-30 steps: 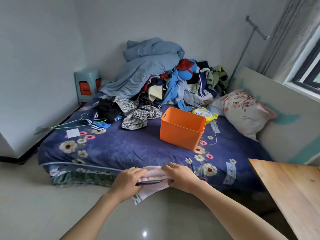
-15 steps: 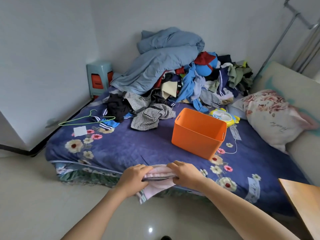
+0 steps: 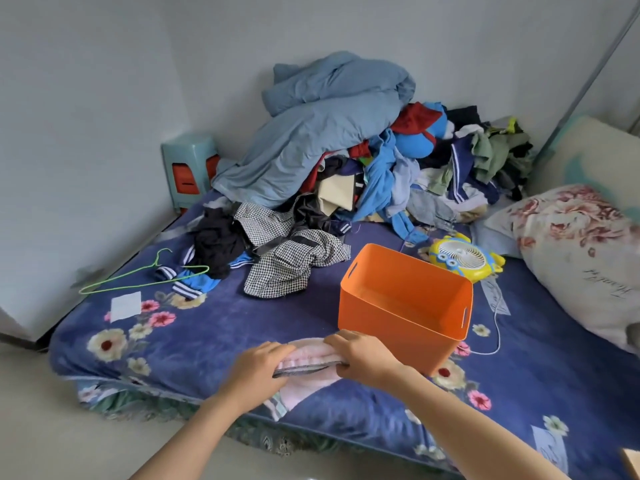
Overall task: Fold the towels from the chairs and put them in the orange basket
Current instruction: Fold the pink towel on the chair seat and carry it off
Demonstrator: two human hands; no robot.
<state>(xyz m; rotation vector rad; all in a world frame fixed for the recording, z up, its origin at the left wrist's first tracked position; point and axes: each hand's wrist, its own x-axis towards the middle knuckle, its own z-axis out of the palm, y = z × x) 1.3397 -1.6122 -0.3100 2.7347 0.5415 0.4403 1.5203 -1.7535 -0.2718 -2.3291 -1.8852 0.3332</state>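
Observation:
A folded pink towel (image 3: 310,355) with a dark striped edge is held between both hands above the near edge of the bed. My left hand (image 3: 258,370) grips its left end and my right hand (image 3: 363,356) grips its right end, fingers curled over the top. A loose corner of the towel hangs down below my left wrist. The orange basket (image 3: 398,320) stands open and looks empty on the blue floral bedsheet, just beyond and to the right of my right hand.
A big heap of clothes and a blue duvet (image 3: 322,133) fills the back of the bed (image 3: 214,334). A yellow fan (image 3: 464,258) and its cord lie behind the basket, a floral pillow (image 3: 581,258) at the right, a green hanger (image 3: 145,271) at the left.
I have moved closer to the bed. Both hands have carried the folded towel forward over the bed's edge, nearer the orange basket.

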